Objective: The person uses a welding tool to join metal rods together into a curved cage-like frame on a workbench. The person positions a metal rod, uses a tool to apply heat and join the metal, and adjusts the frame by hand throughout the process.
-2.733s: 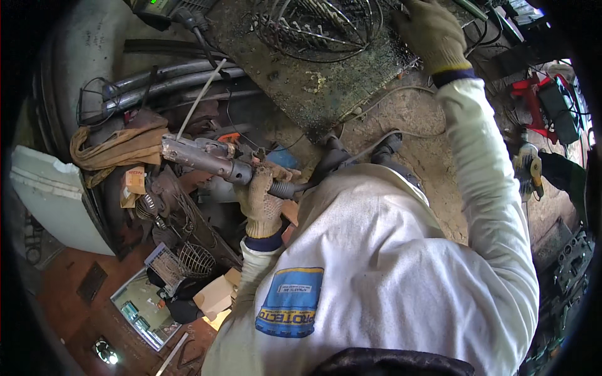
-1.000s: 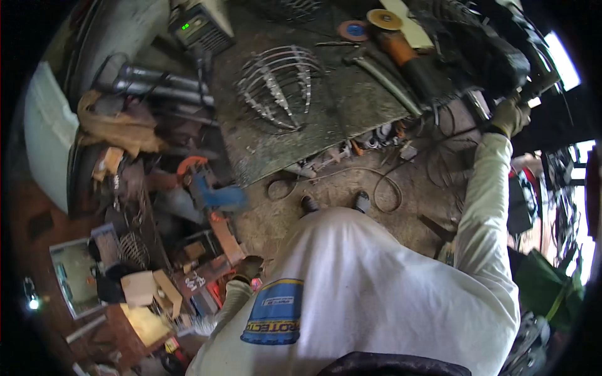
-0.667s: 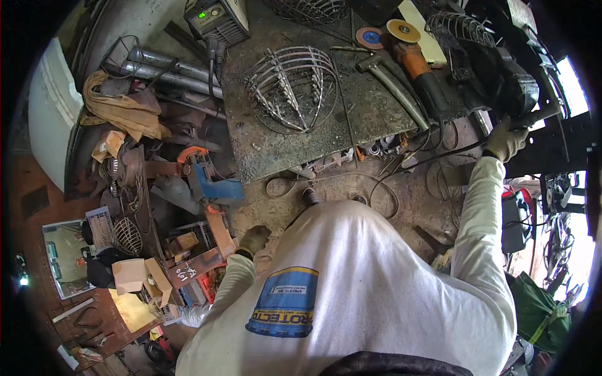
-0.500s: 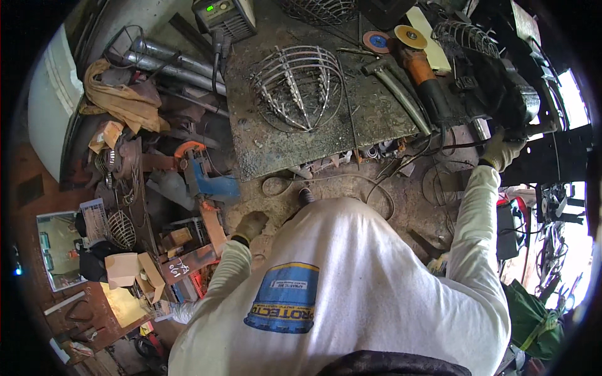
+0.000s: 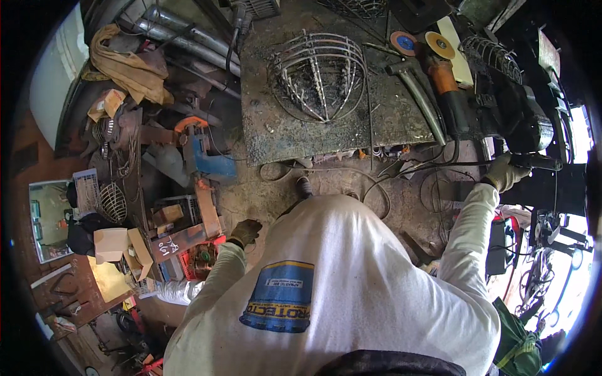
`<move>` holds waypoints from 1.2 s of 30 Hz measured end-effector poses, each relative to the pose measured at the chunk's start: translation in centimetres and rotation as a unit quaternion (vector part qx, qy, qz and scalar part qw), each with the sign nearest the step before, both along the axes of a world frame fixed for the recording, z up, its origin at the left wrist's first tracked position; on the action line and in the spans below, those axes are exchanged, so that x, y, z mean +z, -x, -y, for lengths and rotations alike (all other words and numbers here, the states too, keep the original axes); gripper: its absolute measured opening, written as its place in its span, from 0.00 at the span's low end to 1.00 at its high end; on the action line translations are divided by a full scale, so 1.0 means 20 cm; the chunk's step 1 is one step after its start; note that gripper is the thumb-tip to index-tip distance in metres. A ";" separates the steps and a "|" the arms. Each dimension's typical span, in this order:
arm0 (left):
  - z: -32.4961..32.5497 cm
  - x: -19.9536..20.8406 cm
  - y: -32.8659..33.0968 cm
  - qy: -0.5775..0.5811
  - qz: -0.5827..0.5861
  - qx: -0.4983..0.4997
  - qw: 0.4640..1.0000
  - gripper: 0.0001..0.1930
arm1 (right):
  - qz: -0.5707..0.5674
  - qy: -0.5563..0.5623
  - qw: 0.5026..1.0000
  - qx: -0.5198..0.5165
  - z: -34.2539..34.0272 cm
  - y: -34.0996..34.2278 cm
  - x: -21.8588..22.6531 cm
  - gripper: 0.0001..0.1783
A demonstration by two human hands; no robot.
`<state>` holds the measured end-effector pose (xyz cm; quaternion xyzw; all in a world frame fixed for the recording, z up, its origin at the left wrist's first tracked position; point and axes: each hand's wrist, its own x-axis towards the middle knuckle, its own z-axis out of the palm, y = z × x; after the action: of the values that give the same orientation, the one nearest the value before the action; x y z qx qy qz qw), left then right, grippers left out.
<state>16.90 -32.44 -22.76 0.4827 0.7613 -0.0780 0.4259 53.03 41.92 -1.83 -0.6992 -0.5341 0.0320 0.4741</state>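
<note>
My right hand (image 5: 505,173), in a light work glove, reaches out to the right past the bench corner. It is closed round a dark cylindrical handle (image 5: 538,162), from which a black cable (image 5: 448,164) runs left below the bench edge. My left hand (image 5: 246,232), in a darker glove, hangs low beside my body with fingers loosely spread and nothing visible in it. On the metal-topped bench (image 5: 263,141) rests a rounded cage of welded rods (image 5: 324,116). To its right lie a bent metal tube (image 5: 420,100) and an orange angle grinder (image 5: 444,80) with a yellowish disc.
A blue and orange clamp-like tool (image 5: 210,160) stands left of the bench. Steel pipes (image 5: 191,42) and a brown cloth (image 5: 128,62) lie at the far left. Cables loop over the floor (image 5: 338,178). A green bag (image 5: 522,344) sits at lower right.
The view has shifted, so the bench sits higher and further right. My right hand has come back a little toward my body with the handle. My left hand has barely moved.
</note>
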 end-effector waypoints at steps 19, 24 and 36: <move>-0.27 0.05 0.03 -0.021 -0.035 -0.061 0.997 0.10 | -0.163 -0.044 0.964 0.204 0.77 0.15 -0.50 0.41; -0.34 0.18 -0.09 0.015 -0.088 -0.080 0.993 0.12 | -0.011 0.245 0.926 0.289 1.26 0.16 -0.70 0.38; -0.38 0.41 -0.30 -0.012 0.169 0.636 0.753 0.20 | 0.292 0.561 0.494 0.597 1.39 -0.40 -1.63 0.32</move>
<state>22.88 -24.82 -14.55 -0.1026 0.8091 0.3028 0.4930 61.01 14.09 -34.51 -0.3017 -0.8014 0.3947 -0.3332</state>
